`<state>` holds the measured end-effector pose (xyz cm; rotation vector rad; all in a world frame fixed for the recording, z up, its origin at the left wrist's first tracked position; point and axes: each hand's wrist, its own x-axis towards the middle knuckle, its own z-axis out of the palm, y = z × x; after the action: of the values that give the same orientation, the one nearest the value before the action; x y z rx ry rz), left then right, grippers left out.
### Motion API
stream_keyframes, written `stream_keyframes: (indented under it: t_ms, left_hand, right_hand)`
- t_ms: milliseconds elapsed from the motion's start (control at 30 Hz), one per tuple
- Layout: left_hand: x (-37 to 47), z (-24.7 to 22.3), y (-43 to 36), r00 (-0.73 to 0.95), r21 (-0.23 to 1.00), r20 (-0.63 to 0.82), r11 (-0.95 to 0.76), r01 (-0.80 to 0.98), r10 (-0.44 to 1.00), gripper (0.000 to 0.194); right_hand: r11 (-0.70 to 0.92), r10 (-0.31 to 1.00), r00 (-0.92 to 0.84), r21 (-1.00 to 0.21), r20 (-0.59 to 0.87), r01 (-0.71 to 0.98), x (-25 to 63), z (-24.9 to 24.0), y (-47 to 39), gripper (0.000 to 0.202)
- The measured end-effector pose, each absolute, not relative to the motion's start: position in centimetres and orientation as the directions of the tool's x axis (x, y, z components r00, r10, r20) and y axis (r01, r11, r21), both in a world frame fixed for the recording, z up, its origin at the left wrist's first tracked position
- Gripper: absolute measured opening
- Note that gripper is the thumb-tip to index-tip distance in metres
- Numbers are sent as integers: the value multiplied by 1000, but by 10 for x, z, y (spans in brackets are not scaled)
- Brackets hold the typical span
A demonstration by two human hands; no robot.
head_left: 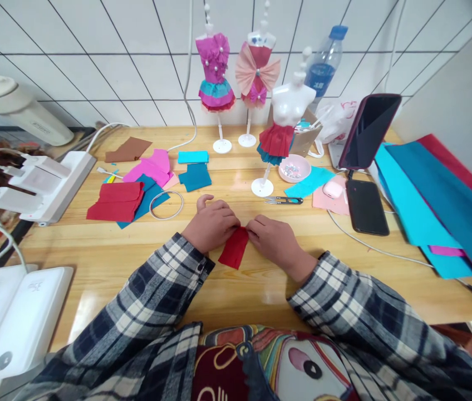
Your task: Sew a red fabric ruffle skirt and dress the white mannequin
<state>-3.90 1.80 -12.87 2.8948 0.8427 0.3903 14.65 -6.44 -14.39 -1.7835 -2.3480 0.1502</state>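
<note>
The person's left hand [214,223] has its fingers together, pinched on the upper left edge of a small, tapering red cloth strip [235,249]; the right hand [273,240] has its fingertips clamped at the strip's upper right edge. The strip is between the two hands over the pale, glossy wooden table [136,256], its lower end free and pointing toward the person. Whether that end touches the wood cannot be told.

A stretch of bare wood runs from the strip's lower edge to the person's side of the table. Beyond the hands, room is tighter: a thin, pale round hoop [183,204] lies near the left hand, and black-handled thread snips [284,200] lie past the right, just beside the round white base of a white plastic mannequin [290,103] in a red-and-teal skirt. Farther right lies a flat black phone [368,207], well apart from the right hand.
</note>
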Motion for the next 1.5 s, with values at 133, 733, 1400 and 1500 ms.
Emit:
stream_keyframes:
  t_ms: [133,733,1400,1500]
  left_hand:
    - [-40,-131,17,831,123,223,-860,495,510,15]
    - [-29,-130,17,744,327,81,-723,608,663,15]
    - [-37,-127,5,786,289,175,-794,535,593,10]
    - [-38,-122,2,773,222,278,-821,526,571,12]
  right_hand:
    - [317,948,-314,-143,45,937,149,-139,-67,29]
    - [364,926,-377,-193,-32,911,158,-124,-73,34]
    - [176,984,-168,-516,62,838,152,-132,-63,26]
    - [163,986,-160,-542,52,825,154,-127,-63,16]
